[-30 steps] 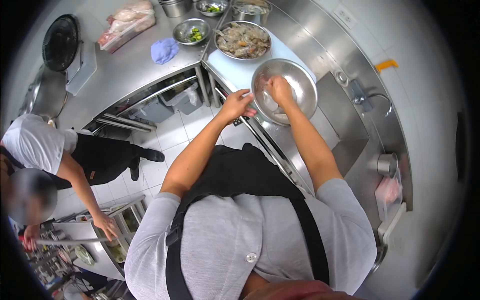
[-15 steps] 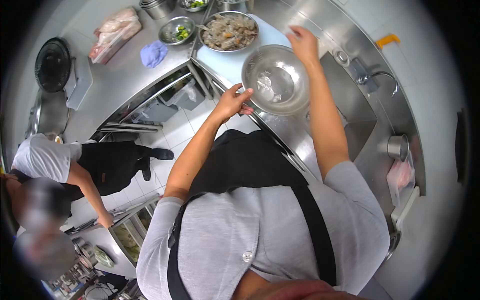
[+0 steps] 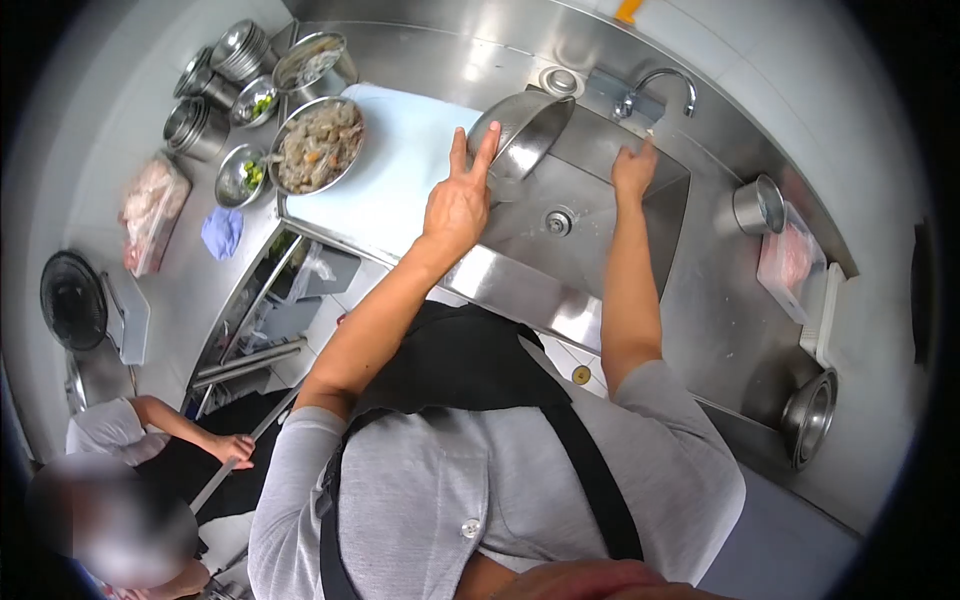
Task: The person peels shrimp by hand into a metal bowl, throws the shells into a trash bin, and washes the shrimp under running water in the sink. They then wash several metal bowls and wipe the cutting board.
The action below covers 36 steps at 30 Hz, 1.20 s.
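Observation:
My left hand (image 3: 458,208) is at the near left side of a metal bowl (image 3: 530,135), two fingers stretched up against its outside and the thumb hidden. The bowl tilts over the left part of the steel sink (image 3: 600,240), its mouth turned to the right. My right hand (image 3: 634,168) is over the sink's right side, just below the curved faucet (image 3: 660,90), with fingers bent; whether it holds anything is too small to tell. A bowl of shrimp (image 3: 318,145) stands on the left end of a pale blue board (image 3: 385,165).
At the left are small bowls with green pieces (image 3: 240,176), stacked metal containers (image 3: 197,128), a blue cloth (image 3: 222,232) and a tub of wrapped meat (image 3: 155,215). A metal pot (image 3: 758,205) stands right of the sink. A co-worker (image 3: 130,430) holds a long bar at lower left.
The view has swung right toward the sink. The bowl has moved from the board's edge to over the sink and is now tilted. My right hand has left the bowl and is near the faucet.

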Tool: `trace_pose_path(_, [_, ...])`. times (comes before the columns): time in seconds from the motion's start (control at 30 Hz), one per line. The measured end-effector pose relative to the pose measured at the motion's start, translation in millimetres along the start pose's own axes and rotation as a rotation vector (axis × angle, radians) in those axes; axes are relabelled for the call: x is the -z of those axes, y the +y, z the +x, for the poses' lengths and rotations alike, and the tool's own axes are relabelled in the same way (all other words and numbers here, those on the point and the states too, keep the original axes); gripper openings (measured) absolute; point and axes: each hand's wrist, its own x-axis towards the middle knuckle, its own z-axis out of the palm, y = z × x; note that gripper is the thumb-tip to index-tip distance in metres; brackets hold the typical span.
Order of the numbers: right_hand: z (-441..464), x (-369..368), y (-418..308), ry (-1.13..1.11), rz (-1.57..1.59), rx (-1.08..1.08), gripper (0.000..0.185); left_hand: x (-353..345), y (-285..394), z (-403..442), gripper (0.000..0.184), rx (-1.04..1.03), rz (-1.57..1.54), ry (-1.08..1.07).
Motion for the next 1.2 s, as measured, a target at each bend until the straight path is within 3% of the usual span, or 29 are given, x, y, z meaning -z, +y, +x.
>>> trace_pose_path(0.07, [36.4, -14.8, -2.0, 0.274, -0.066, 0.047, 0.056, -11.5, 5.0, 15.3, 0.087, -0.045, -0.054, 0.095])
trace_pose_path(0.13, [58.8, -30.2, -7.1, -0.342, -0.004, 0.206, 0.053, -41.2, -9.0, 29.7, 0.085, -0.127, -0.166, 0.240])
trace_pose_path(0.17, [61.6, -31.6, -0.8, -0.518, 0.100, 0.198, 0.051, -54.3, -17.2, 37.1, 0.081, -0.089, -0.174, 0.202])
trace_pose_path(0.23, [64.2, -29.2, 5.2, -0.854, 0.323, 0.182, 0.046, -62.8, -11.8, 45.8, 0.080, 0.272, -0.594, -0.038])
trace_pose_path(0.27, [63.7, -23.4, 11.5, -0.778, 0.299, 0.156, 0.043, -67.6, -9.1, 52.7, 0.079, 0.462, -0.802, -0.151])
trace_pose_path(0.3, [52.5, -1.7, 8.7, -0.708, 0.274, 0.129, 0.041, -89.4, -14.0, 53.7, 0.071, 0.448, -0.885, -0.085])
trace_pose_path(0.43, [26.3, 34.9, 68.2, -0.448, -0.145, 0.058, 0.029, -131.8, -8.7, 65.9, 0.052, 0.534, -1.076, -0.306])
trace_pose_path(0.53, [29.8, 84.1, 84.6, -0.704, 0.172, -0.353, 0.028, -162.1, 1.4, 84.5, 0.044, 0.590, -1.091, -0.514])
trace_pose_path(0.6, [24.8, 93.7, 136.6, -0.523, 0.144, -0.251, 0.026, -187.1, 17.3, 100.3, 0.044, 0.550, -1.061, -0.644])
trace_pose_path(0.67, [29.3, 120.5, 149.5, -0.387, 0.084, -0.193, 0.025, -218.3, 32.1, 118.1, 0.039, 0.449, -0.964, -0.616])
trace_pose_path(0.73, [24.5, 155.5, 136.7, -0.331, 0.169, -0.293, 0.022, -254.7, 40.5, 137.4, 0.036, 0.330, -0.772, -0.593])
trace_pose_path(0.77, [21.8, 172.1, 128.2, -0.301, 0.210, -0.340, 0.021, -281.9, 39.1, 142.1, 0.032, 0.340, -0.801, -0.480])
trace_pose_path(0.87, [16.5, 197.5, 111.3, -0.294, 0.069, -0.455, 0.020, -280.3, 64.4, 161.4, 0.024, 0.401, -0.795, -0.644])
trace_pose_path(0.97, [8.0, 194.6, 112.9, -0.340, 0.354, -0.492, 0.024, -300.6, 51.1, 164.5, 0.020, 0.291, -0.770, -0.462])
trace_pose_path(1.07, [0.8, 178.3, 111.7, -0.355, 0.537, -0.465, 0.031, -266.1, 39.5, 159.3, 0.020, 0.338, -0.670, -0.442])
trace_pose_path(1.17, [-2.8, 175.2, 83.5, -0.544, 0.453, -0.282, 0.030, -282.5, -20.5, 163.1, 0.031, 0.303, -0.687, -0.446])
trace_pose_path(1.2, [-3.5, 167.7, 79.7, -0.553, 0.327, -0.109, 0.027, -271.3, -23.3, 171.9, 0.036, 0.461, -0.753, -0.602])
